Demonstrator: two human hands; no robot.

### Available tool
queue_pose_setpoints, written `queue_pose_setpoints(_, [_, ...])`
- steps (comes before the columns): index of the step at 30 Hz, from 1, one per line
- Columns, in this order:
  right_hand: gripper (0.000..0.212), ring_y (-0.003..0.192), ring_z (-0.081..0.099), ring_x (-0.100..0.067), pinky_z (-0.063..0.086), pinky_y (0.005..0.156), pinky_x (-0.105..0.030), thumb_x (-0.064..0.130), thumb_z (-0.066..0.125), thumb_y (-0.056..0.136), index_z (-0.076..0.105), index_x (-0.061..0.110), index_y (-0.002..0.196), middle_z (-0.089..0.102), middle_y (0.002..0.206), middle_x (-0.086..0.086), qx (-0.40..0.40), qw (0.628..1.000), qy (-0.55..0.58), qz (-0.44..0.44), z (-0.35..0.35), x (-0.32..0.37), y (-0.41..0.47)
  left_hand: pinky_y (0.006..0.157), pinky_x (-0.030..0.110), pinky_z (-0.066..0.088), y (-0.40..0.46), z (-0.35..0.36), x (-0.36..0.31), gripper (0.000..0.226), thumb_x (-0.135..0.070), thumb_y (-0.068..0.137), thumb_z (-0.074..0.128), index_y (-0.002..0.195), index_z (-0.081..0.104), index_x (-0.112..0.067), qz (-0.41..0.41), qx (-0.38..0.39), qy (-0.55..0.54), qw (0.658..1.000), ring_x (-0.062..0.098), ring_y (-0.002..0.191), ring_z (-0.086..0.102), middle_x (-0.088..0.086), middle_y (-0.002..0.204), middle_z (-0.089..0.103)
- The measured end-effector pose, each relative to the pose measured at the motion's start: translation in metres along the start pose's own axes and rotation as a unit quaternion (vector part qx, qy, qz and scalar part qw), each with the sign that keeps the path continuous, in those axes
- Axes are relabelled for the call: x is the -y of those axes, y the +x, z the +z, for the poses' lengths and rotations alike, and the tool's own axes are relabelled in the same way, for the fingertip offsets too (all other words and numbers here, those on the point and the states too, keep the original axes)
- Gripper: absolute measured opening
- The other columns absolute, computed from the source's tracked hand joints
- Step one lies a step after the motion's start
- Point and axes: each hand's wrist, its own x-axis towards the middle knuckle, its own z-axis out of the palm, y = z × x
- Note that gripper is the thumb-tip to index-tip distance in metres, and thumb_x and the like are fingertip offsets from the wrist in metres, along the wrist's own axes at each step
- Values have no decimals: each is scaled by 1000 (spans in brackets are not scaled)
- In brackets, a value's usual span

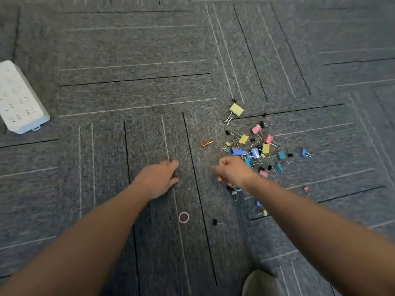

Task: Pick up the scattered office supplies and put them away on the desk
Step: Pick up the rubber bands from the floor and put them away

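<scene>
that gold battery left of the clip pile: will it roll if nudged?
Probably. The battery is a small cylinder lying on its side, so a sideways nudge would likely roll it. The carpet pile should stop it quickly. It looks rigid and smooth, so a pinch may slip.

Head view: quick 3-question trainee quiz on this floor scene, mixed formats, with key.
1. True or false: the power strip lies among the binder clips.
2. Which lies nearest the right hand? A) the pink ring B) the binder clips C) the power strip
3. Fill in: the small gold battery lies just ___ of the clip pile in the image.

Key: 1 false, it lies apart at the far left edge. 2 B. 3 left.
</scene>
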Motion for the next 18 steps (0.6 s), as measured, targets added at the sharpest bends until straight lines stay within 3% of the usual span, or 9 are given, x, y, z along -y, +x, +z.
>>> queue_pose_setpoints(2, [33,42,43,-11,32,41,-25,6,59,91,39,15,67,62,67,-7,-10,997,-81,7,-3,-14,-9,66,39,48,1,3,1,28,-45,96,42,108,37,-19,14,36,6,999,28,81,55,9,105,50])
queue_pose_setpoints(6, [13,59,50,-14,46,54,-31,19,52,97,46,17,86,59,78,-3,-19,954,-298,-18,-14,-24,-23,68,33,43,-1,6,12,42,-52,94,42,122,37,-21,67,106,38,991,25,90,56,5,112,48])
queue_pose_setpoints(10, [19,55,53,-9,41,45,-25,41,43,99,50,24,101,61,76,3,-77,892,-440,-60,-23,-12,-9,60,32,42,0,6,8,27,-39,101,28,111,44,-18,107,61,130,984,20,74,53,3,102,50])
queue_pose_setpoints(12, [13,57,56,-14,49,47,-30,30,44,100,48,24,111,63,78,0,-106,871,-469,-99,-19,2,9,55,30,38,-2,6,3,25,-34,101,28,102,46,-16,88,17,129,988,17,63,47,0,87,47])
queue_pose_setpoints(15, [41,58,57,-22,48,44,-34,3,54,91,37,25,121,63,82,-4,-104,832,-531,-125,-7,24,40,53,30,36,-5,9,-1,19,-31,100,30,92,40,-17,46,-11,104,994,17,57,43,-4,74,41])
queue_pose_setpoints(18, [36,62,56,-25,45,47,-35,5,49,95,33,20,124,63,85,-7,-89,805,-576,-106,3,35,65,51,33,39,-7,10,3,16,-29,99,32,87,33,-18,22,-19,71,997,18,53,43,-6,64,39])
